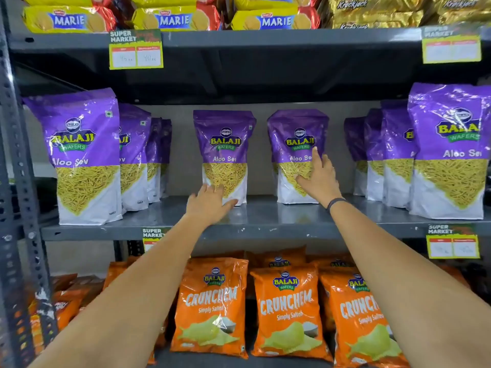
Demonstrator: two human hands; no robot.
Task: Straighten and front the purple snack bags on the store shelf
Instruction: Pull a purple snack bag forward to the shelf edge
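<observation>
Both hands open, nothing gripped: left hand (208,205) at left Aloo Sev bag (224,155) base, right hand (320,179) flat on right Aloo Sev bag (297,152). Light, crinkly, slippery pouches; likely best held by the sides.

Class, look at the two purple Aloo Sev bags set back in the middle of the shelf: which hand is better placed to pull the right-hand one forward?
The right hand: its open fingers already rest on the right-hand bag; the left hand is at the other.
</observation>
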